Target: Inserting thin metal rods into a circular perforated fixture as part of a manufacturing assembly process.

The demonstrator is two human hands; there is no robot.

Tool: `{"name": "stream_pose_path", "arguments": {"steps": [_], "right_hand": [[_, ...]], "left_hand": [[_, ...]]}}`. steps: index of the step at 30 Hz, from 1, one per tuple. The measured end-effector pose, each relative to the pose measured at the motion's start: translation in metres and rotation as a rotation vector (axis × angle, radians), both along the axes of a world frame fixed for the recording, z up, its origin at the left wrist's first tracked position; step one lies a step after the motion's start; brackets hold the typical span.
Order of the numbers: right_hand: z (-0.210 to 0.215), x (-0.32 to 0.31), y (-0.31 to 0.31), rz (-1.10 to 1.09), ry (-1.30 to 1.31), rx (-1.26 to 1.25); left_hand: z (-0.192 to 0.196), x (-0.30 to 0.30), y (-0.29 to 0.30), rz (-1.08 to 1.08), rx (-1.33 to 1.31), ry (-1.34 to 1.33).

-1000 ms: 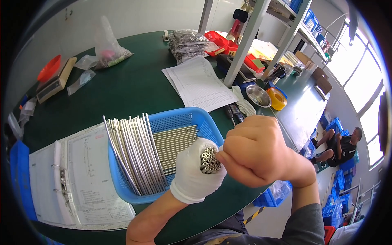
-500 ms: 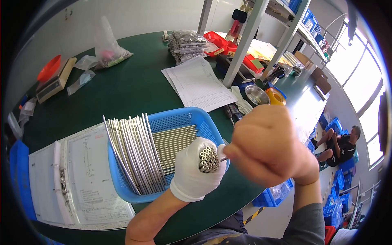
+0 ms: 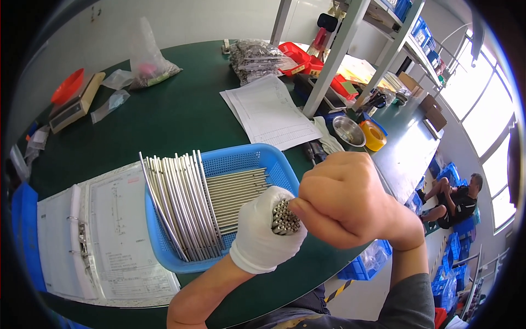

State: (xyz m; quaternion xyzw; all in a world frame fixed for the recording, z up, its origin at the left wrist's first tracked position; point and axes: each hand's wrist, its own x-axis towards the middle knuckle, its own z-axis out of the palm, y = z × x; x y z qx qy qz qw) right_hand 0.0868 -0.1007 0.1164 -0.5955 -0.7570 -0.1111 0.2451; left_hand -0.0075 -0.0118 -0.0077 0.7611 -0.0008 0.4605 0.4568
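Observation:
My left hand, in a white glove, is wrapped round a bundle of thin metal tubes with their ends facing up. Bare and closed, my right hand is at the right side of that bundle, its thumb tip beside the tube ends. Whatever sits between its fingers is hidden. Behind and left of my gloved hand, a blue plastic basket contains long metal rods leaning in a row on its left side. More rods lie crosswise in its right part.
A ring binder with printed sheets lies left of the basket. Loose papers, bagged metal parts and a steel bowl are farther back. A scale stands far left. Shelf posts rise at right; a person sits beyond.
My right hand has come left and slightly down, so its thumb is now at the tube ends. The left hand still grips the bundle, shifted only a little. The view has moved slightly.

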Motion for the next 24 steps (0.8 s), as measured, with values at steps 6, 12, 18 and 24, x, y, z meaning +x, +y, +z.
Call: {"name": "stream_pose_path", "arguments": {"steps": [6,12,18,24], "right_hand": [[0.0002,-0.002,-0.001,0.021,-0.008,0.038],[0.0038,-0.003,-0.0024,-0.003,-0.067,0.036],[-0.0009,-0.0002,0.0012,-0.013,0.048,0.013],[0.0013,-0.0014,0.0065,0.016,0.146,-0.019]], "left_hand": [[-0.0038,0.0003,-0.0001,-0.06,-0.045,-0.013],[-0.0007,0.0023,0.0007,0.006,0.042,-0.036],[-0.0023,0.0016,0.0,0.07,0.092,0.0],[0.0006,-0.0009,-0.0001,0.056,0.073,-0.02]]}}
